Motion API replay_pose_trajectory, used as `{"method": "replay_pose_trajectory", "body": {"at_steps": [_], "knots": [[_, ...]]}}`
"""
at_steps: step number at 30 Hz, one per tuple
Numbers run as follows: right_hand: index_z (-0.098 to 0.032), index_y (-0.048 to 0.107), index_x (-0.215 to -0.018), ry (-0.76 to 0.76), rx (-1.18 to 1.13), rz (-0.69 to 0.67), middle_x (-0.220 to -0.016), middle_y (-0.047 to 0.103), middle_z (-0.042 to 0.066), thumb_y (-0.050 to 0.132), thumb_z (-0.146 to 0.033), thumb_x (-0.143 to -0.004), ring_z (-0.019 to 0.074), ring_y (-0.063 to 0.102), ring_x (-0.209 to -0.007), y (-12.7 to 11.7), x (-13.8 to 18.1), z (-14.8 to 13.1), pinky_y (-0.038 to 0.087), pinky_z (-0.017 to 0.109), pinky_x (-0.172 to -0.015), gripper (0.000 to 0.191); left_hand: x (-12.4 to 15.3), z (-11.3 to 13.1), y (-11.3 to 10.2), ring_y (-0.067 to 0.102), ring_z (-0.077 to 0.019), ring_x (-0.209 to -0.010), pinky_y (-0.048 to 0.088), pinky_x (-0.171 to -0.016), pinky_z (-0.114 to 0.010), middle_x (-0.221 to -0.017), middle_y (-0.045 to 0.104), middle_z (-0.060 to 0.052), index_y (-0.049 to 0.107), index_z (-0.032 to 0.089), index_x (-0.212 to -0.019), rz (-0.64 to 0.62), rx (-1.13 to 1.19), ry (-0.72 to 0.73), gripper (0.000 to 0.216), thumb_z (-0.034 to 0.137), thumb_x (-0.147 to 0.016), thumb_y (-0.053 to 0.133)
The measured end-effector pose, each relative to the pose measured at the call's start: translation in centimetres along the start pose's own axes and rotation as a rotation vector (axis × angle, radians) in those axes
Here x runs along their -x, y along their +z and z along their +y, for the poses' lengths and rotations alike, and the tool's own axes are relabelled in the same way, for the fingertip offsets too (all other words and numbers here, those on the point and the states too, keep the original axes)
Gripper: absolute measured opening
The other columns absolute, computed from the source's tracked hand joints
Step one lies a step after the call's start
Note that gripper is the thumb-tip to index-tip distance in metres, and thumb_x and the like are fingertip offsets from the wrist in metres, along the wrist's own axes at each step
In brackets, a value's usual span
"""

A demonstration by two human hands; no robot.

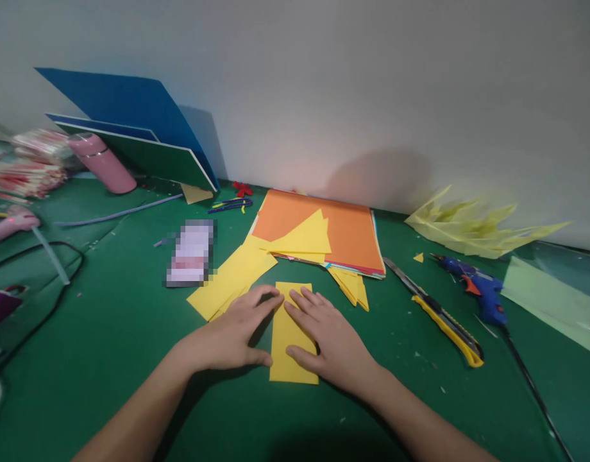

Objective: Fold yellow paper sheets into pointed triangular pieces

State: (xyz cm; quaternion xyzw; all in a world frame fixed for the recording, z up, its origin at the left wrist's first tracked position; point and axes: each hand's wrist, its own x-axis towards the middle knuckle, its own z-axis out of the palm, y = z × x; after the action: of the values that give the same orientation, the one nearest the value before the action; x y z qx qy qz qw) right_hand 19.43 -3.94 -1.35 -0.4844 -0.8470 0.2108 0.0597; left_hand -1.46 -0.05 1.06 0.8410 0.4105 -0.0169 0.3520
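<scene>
A yellow paper rectangle [290, 372] lies flat on the green tabletop, upright in front of me. My right hand [331, 333] rests across its right side with the fingers spread and the thumb lying on the paper. At its left edge is my left hand [232, 333], fingers and thumb apart, the tips touching or just beside the paper. Behind the left hand lie more yellow paper strips [240, 269]. Yellow folded triangles [304, 237] sit on a stack of coloured paper topped with orange [353, 224], and others [350, 285] lie in front of the stack.
To the right are a yellow utility knife [446, 327] and a blue glue gun [478, 285] with its cord. A yellow pleated paper piece [472, 228] leans by the wall. On the left are a blurred-out phone [192, 253], a pink bottle [105, 163] and blue boards [126, 99].
</scene>
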Motion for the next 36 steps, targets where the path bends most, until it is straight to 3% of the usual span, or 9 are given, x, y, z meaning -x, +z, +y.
{"method": "replay_pose_trajectory", "body": {"at_steps": [13, 19, 36], "knots": [[-0.014, 0.043, -0.138, -0.020, 0.008, 0.074, -0.148, 0.034, 0.012, 0.053, -0.045, -0.085, 0.0305, 0.025, -0.138, 0.67, 0.11, 0.18, 0.025, 0.052, -0.111, 0.062, -0.03, -0.16, 0.30, 0.029, -0.0340, -0.135, 0.031, -0.109, -0.050, -0.148, 0.026, -0.011, 0.032, 0.024, -0.141, 0.033, -0.012, 0.002, 0.089, 0.030, -0.064, 0.077], [-0.012, 0.045, -0.137, -0.017, 0.004, 0.068, -0.148, 0.034, 0.012, 0.053, -0.044, -0.085, 0.0312, 0.025, -0.138, 0.55, 0.10, 0.10, 0.025, 0.053, -0.111, 0.062, 0.06, 0.19, 0.59, 0.032, -0.0359, -0.132, 0.037, -0.105, -0.050, -0.146, 0.028, -0.013, 0.034, 0.022, -0.139, 0.081, -0.034, 0.016, 0.087, 0.046, -0.066, 0.075], [-0.007, 0.047, -0.135, -0.049, -0.038, 0.083, -0.145, 0.035, 0.018, 0.059, -0.041, -0.081, 0.0339, 0.027, -0.137, 0.92, -0.09, 0.60, 0.027, 0.054, -0.109, 0.064, -0.21, 0.71, 0.77, 0.035, -0.0342, -0.132, 0.033, -0.106, -0.052, -0.145, 0.035, -0.014, 0.039, 0.022, -0.134, 0.116, -0.077, 0.021, 0.085, 0.038, -0.061, 0.080]]}}
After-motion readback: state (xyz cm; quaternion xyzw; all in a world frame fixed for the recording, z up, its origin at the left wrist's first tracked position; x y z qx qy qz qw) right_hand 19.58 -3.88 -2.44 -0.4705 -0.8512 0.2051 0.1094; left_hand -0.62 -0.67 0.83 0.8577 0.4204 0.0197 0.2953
